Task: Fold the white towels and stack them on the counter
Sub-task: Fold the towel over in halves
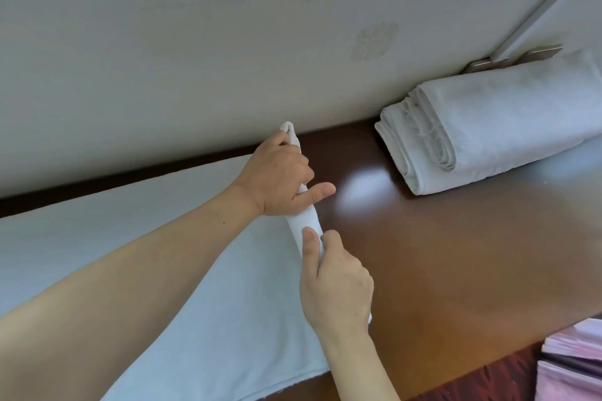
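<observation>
A white towel (182,270) lies spread flat over the left half of the dark wooden counter (456,254). Its right end is rolled into a narrow tube running from the wall toward me. My left hand (280,179) grips the far part of that roll, fingers curled over it and thumb pointing right. My right hand (335,283) grips the near part of the roll, thumb on top. A stack of folded white towels (488,127) rests on the counter at the back right, against the wall.
A pale wall (228,42) rises right behind the counter. A metal bracket and rail (521,52) stand behind the folded stack. Pink and white sheets or packets (573,365) sit at the lower right, below the counter's front edge.
</observation>
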`<move>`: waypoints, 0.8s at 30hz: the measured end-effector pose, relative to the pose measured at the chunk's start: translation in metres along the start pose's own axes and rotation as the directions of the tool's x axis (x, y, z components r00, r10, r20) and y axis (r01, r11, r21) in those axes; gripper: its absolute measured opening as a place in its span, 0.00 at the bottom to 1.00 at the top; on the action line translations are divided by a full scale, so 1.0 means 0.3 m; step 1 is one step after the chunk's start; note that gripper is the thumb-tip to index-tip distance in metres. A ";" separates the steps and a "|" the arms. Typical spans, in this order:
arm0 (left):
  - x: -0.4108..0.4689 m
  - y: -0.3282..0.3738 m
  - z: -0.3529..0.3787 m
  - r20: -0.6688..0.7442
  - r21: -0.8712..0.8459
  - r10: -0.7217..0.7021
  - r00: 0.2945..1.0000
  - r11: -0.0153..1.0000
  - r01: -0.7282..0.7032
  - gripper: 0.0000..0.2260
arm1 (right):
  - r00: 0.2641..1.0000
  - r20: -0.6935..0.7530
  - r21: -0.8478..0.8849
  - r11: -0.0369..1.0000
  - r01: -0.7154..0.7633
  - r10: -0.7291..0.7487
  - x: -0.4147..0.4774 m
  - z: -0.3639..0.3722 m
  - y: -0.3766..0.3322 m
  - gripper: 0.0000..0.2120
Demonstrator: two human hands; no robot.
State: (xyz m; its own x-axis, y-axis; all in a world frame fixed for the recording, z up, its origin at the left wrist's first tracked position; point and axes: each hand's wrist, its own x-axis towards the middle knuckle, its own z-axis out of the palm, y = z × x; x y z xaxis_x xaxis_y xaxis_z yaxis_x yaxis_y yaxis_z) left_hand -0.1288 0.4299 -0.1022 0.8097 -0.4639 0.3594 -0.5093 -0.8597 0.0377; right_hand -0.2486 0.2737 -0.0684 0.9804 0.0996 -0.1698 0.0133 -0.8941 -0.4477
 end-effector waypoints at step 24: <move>-1.259 -0.512 -0.606 -0.231 -0.046 -0.328 0.916 0.944 0.326 0.29 | 0.902 0.208 -0.003 0.921 0.389 -0.380 -0.653 0.483 -1.014 0.36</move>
State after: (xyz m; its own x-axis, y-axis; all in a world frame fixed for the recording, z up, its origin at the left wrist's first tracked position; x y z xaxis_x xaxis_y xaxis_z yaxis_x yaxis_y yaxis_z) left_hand -0.4095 0.7760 -0.0743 0.8416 -0.0939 0.5319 -0.2299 -0.9534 0.1955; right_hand -0.4732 0.5895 -0.0261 0.8380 0.5199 -0.1656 0.3939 -0.7864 -0.4758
